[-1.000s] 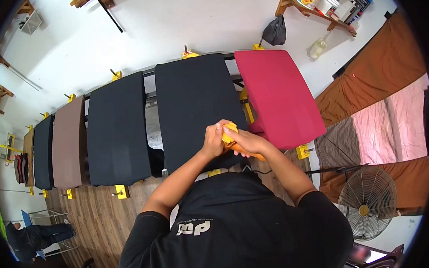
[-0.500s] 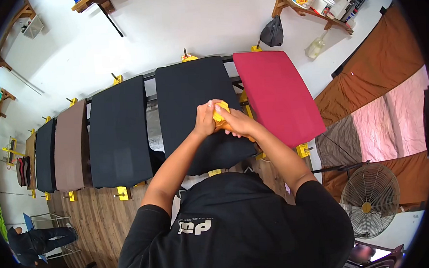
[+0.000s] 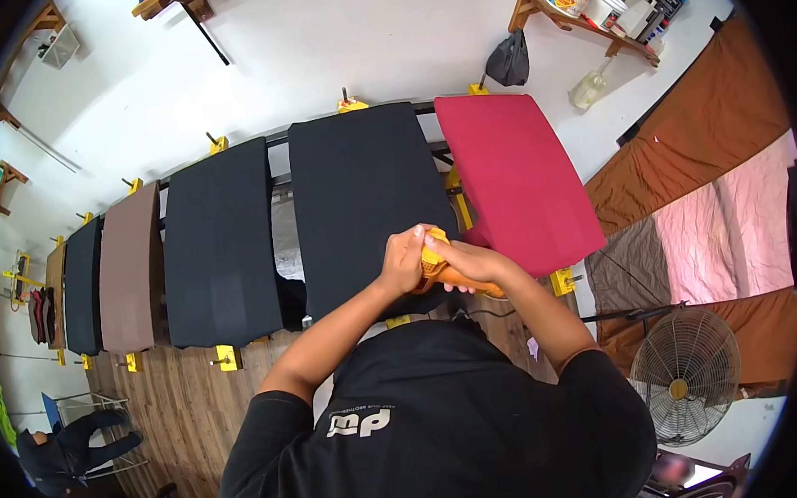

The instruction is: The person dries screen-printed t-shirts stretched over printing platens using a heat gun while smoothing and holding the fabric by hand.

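Both hands are together over the near right corner of a black fabric-covered panel (image 3: 363,174). My left hand (image 3: 403,260) is closed at the yellow end of a yellow-and-orange hand tool (image 3: 434,247), whose exact kind I cannot make out. My right hand (image 3: 478,261) is wrapped round the tool's orange body from the other side, thumb near the yellow part. The tool's underside is hidden by the fingers and cannot be seen clearly. Just right of the hands lies a red fabric-covered panel (image 3: 521,184).
More covered panels stretch left: a black one (image 3: 218,245) and a brown one (image 3: 130,268), held with yellow brackets (image 3: 228,358). A fan (image 3: 685,378) stands at right. A wall shelf (image 3: 585,27) holds tubs and bottles. Another person (image 3: 75,448) is at far left.
Both hands and the tool have moved toward my body and a little right. More of the tool's orange body shows now. The person at far left has shifted their legs.
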`<state>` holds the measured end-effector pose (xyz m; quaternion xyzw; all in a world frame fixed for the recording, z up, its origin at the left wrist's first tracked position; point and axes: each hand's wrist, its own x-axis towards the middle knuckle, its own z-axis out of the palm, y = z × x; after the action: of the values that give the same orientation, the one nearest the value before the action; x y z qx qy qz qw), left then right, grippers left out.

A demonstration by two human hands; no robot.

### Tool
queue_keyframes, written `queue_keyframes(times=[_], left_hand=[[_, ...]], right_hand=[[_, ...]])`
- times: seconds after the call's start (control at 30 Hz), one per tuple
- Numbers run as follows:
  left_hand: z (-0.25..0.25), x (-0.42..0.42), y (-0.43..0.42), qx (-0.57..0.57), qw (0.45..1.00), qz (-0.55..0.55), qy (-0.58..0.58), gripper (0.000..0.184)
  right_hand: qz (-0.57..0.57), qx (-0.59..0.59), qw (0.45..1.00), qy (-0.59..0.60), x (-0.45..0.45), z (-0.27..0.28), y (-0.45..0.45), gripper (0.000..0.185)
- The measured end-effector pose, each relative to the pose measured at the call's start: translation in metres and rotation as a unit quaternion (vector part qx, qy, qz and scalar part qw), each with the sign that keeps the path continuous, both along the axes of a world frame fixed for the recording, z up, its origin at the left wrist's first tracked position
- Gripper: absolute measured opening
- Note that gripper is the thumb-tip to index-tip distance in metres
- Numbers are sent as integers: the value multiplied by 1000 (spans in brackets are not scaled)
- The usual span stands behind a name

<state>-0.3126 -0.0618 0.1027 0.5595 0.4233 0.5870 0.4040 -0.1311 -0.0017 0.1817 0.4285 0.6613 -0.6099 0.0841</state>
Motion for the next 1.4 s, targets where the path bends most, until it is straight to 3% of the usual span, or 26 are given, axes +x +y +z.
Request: queue_keyframes(times=[0.03,0.1,0.17,0.27,0.37,0.53,0.7,0.73,0.87,0.93,1.1,1.2,1.3,1.4], left_hand=[[-2,0,-1,-1,1000,-6,2,60],[-3,-4,2,3,1000,-20,12,61],[-3,1,7,-28,999,10,-12,61],[4,-15,24,44,999,4,10,58],[7,-19,39,38,999,31,-16,56],[13,-31,57,47,999,11,-1,57],[17,-24,49,36,999,-2,-27,58],[16,-19,46,29,999,-3,-20,59],[17,-4,28,58,998,2,-5,52],[14,7,16,32,999,7,-13,50],[7,17,1,-5,1000,6,-18,49],[7,12,7,12,1000,17,11,49],[7,4,19,-6,1000,3,-3,50],[18,-8,29,13,996,83,27,46]], right_hand=[[15,-22,1000,-9,1,0,0,97],[-33,39,999,1,-2,0,-7,98],[-7,-27,999,-16,-5,-1,8,97],[-64,107,992,29,-20,2,3,95],[-59,50,997,18,-27,3,24,93],[-99,104,987,70,-36,-3,29,94],[-80,103,991,37,-28,11,21,97],[-43,39,998,14,-21,6,30,99],[-55,67,996,5,-7,15,6,101],[1,-6,1000,-20,5,17,11,102],[13,-7,1000,-15,14,5,1,101],[-14,50,999,2,9,2,0,100],[-6,3,999,-37,2,13,18,100],[-90,108,989,36,-12,5,19,94]])
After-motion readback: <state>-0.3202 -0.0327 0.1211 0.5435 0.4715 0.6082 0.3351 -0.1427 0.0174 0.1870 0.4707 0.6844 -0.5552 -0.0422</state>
